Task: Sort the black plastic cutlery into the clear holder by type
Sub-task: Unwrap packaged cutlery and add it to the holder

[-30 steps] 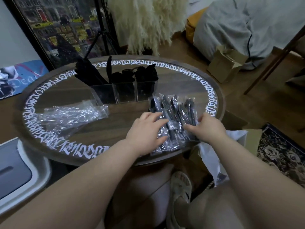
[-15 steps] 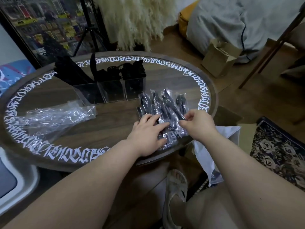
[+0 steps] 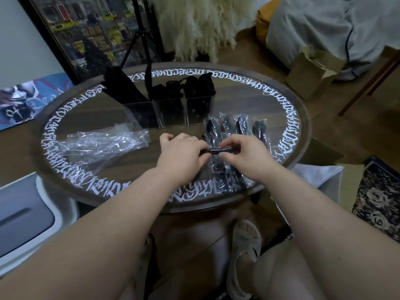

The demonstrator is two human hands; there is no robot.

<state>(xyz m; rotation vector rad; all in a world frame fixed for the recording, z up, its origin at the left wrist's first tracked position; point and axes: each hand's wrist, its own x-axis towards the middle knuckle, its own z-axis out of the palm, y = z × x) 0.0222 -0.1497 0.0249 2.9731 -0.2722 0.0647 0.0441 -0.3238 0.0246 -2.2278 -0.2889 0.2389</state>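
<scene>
My left hand [image 3: 180, 155] and right hand [image 3: 244, 155] both pinch one wrapped black piece [image 3: 216, 150], held crosswise between them just above the desk [image 3: 227, 100]; that grip is clamped at each end, and I cannot tell its type. Right beneath and beyond it lies the pile of wrapped cutlery [image 3: 233, 135], unsorted. Behind the pile stands the clear holder [image 3: 166, 111], its three compartments already well stocked. Left of the holder lies an empty plastic wrapper [image 3: 101, 142]. I judge the sorting well advanced.
</scene>
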